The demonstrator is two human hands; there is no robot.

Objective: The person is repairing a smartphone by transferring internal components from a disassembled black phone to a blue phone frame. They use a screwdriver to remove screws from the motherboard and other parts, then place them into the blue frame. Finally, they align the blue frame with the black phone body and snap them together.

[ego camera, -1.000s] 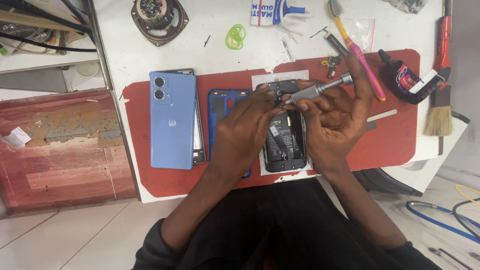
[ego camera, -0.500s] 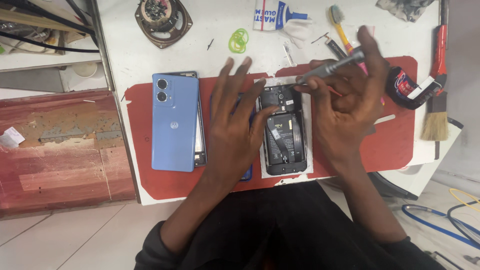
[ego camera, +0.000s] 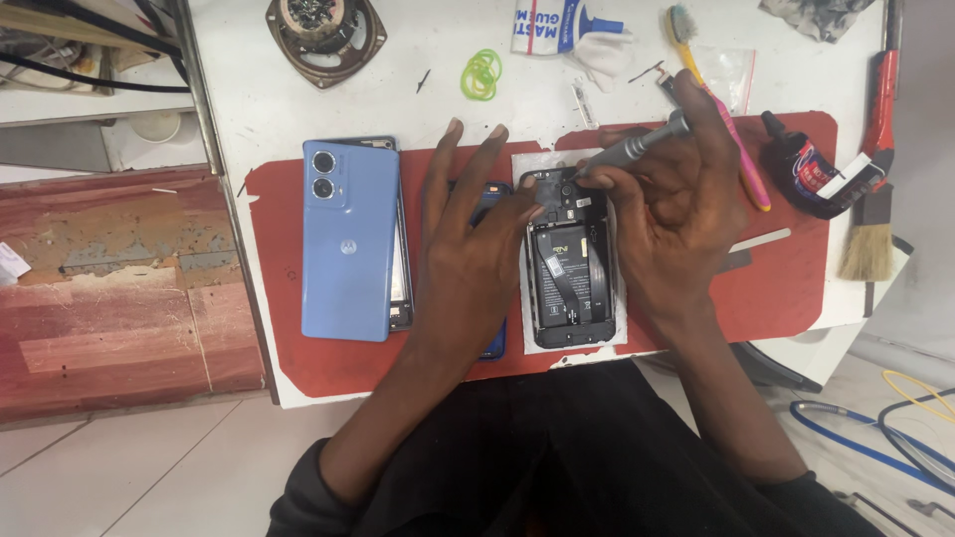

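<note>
An opened phone (ego camera: 569, 261), its back cover off and its black battery and flex cable showing, lies upright on a white sheet in the middle of a red mat (ego camera: 288, 268) that covers the near part of the white desk (ego camera: 249, 89). The right hand (ego camera: 676, 214) is closed around a slim grey screwdriver (ego camera: 637, 149), pinching it between thumb and fingertips, with the tool slanting down to the left so that its tip meets the top end of the opened phone near the camera area. The left hand (ego camera: 477, 249) lies flat and spread, fingers apart and holding nothing, its palm pressing on a dark blue phone (ego camera: 492, 343) that peeks out beneath it, its thumb side touching the left edge of the opened phone. Just to the left of that hand a light blue phone back (ego camera: 348, 244) with two round camera lenses rests on the mat, stacked on a darker frame whose edge shows along its right side. Farther up the desk sit a round speaker (ego camera: 323, 30), a green elastic band (ego camera: 480, 75) and a tube of glue (ego camera: 557, 25). To the right of the right hand lie a toothbrush (ego camera: 716, 109) with a pink handle, a small black bottle (ego camera: 801, 169) and a paintbrush (ego camera: 870, 214) with a red handle.
</note>
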